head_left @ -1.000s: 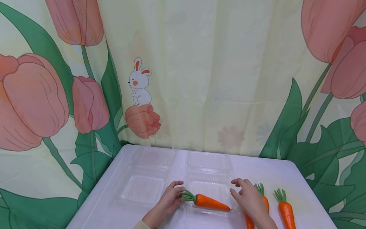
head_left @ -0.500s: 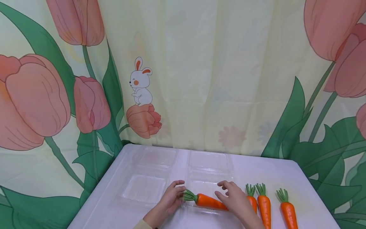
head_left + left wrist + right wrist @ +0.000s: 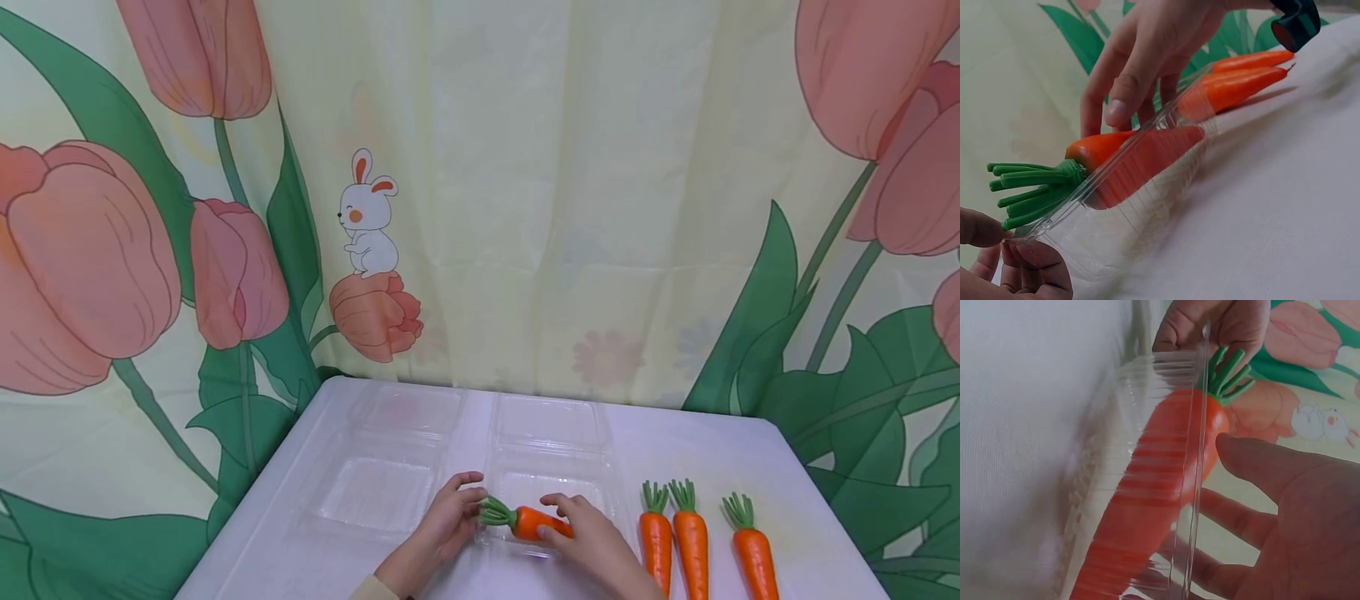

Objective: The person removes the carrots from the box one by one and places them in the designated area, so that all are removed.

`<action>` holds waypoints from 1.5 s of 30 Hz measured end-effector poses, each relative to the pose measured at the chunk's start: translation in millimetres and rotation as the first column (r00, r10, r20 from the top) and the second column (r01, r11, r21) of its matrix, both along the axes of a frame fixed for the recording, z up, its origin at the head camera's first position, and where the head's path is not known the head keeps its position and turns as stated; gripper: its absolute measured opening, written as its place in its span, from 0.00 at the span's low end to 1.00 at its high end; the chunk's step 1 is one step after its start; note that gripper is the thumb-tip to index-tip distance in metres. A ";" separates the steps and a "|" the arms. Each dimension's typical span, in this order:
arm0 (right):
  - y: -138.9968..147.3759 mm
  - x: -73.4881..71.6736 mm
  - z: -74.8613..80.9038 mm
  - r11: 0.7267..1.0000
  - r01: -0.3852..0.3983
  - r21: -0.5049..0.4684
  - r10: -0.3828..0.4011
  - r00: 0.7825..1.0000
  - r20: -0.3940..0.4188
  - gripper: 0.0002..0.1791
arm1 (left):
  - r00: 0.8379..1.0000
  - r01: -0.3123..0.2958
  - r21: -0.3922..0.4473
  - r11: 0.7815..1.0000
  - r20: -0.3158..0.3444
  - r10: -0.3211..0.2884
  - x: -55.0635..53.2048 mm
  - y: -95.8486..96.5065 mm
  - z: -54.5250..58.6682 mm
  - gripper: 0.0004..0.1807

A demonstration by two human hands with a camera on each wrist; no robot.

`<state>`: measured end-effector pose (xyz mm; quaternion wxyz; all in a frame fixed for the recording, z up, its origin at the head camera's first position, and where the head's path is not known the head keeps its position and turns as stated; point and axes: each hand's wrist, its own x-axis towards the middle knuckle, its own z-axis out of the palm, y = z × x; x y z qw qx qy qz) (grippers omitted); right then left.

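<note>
An orange carrot [image 3: 529, 522] with green stalks lies slantwise in the near half of a clear plastic clamshell box [image 3: 517, 547], its stalks over the left end of the rim. My left hand [image 3: 452, 517] pinches the box's rim beside the stalks, thumb above and fingers beneath in the left wrist view. Over the carrot, my right hand [image 3: 592, 537] reaches into the box with fingers spread. Its thumb [image 3: 1241, 456] is close to the carrot's thick end in the right wrist view; whether it touches cannot be told. The hand partly hides the carrot's tapered end in the head view.
Further carrots lie to the right: two side by side [image 3: 691, 546] and one apart [image 3: 755, 558]. A second open clear box [image 3: 378, 492] stands at the left. Both lids lie back toward the curtain [image 3: 600, 208] behind the white table [image 3: 675, 442].
My right hand has moved left from above the paired carrots to over the carrot in the box, uncovering that pair. My left hand has stayed at the rim.
</note>
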<state>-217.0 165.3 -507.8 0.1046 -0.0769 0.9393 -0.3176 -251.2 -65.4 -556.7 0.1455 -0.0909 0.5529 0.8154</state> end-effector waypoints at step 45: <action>-0.9 -7.9 -4.6 0.992 -0.118 -0.053 0.117 0.993 -0.019 0.17 | 1.000 0.000 0.018 1.000 0.001 0.000 1.2 -1.2 2.7 0.21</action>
